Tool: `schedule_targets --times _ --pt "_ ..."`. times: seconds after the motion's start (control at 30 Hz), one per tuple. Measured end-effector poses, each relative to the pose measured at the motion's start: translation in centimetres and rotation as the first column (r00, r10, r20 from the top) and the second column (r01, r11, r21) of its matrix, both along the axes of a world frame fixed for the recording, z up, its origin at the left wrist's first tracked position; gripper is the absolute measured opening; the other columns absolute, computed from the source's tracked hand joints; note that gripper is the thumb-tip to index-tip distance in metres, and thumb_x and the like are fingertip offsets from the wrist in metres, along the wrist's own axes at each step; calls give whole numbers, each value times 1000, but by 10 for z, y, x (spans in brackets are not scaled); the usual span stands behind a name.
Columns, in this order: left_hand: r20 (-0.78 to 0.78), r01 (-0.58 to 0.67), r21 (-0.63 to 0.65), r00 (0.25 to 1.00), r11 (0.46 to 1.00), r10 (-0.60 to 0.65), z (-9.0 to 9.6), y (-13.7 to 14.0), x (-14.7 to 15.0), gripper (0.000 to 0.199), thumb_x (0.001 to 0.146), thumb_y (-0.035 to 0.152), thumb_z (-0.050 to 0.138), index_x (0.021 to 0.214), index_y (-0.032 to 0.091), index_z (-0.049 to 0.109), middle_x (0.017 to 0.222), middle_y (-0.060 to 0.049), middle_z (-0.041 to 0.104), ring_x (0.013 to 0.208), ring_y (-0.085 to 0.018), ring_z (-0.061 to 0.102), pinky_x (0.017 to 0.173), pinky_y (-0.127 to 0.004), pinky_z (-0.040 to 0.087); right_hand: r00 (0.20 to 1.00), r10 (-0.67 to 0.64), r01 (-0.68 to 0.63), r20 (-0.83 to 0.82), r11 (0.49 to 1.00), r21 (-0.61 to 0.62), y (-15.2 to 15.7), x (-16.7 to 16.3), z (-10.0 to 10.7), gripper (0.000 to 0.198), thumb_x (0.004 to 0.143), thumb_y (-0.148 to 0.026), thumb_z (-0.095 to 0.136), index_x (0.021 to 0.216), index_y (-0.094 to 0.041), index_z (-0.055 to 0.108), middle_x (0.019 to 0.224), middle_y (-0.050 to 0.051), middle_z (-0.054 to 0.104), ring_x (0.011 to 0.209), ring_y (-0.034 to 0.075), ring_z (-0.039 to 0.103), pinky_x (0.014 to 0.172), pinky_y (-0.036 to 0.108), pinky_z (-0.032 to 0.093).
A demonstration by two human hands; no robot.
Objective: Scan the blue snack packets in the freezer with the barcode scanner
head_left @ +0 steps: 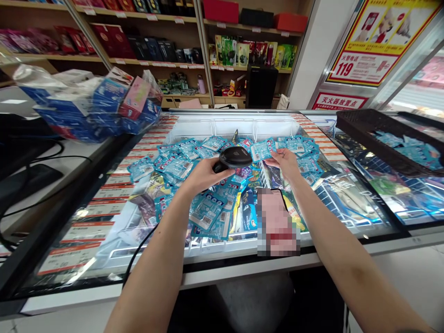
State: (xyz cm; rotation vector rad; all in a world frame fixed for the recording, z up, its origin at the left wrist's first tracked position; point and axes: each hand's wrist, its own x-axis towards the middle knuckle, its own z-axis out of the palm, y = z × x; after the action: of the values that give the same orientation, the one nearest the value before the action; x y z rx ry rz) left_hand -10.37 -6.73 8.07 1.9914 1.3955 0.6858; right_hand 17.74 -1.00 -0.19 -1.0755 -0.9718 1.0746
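Observation:
My left hand (204,175) is closed around the handle of a black barcode scanner (235,157), whose head points right over the glass freezer lid. In my right hand (285,163) a small blue packet (262,150) is pinched at its right edge, its printed side up and close in front of the scanner head. Many similar blue packets (208,210) lie scattered and overlapping on the glass, left of, below and behind my hands. A smartphone (277,222), its screen blurred out, rests on the glass between my forearms.
A dark brown basket (385,143) with more blue packets stands at the right. Boxes in a clear plastic bag (93,104) sit at the left. The scanner's black cable (137,254) runs under my left forearm. Stocked shelves (156,18) stand behind the freezer (229,115).

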Motion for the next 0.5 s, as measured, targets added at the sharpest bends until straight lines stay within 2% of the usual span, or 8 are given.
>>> schedule_targets --times 0.3,0.5 --pt "-18 23 13 1000 1000 -22 -1 0 2 44 76 60 63 79 16 65 58 -1 61 52 -13 52 49 -23 34 1000 13 -14 -19 999 -38 -1 -2 1 38 76 -33 79 92 -23 46 65 -3 69 70 20 76 78 38 64" --pt "-31 18 18 999 1000 -17 -3 2 2 48 75 64 61 79 16 65 57 -2 61 51 -14 52 49 -25 34 998 16 -14 54 999 -40 -4 -2 3 40 76 -42 77 93 -23 46 70 0 71 73 21 76 77 40 64"
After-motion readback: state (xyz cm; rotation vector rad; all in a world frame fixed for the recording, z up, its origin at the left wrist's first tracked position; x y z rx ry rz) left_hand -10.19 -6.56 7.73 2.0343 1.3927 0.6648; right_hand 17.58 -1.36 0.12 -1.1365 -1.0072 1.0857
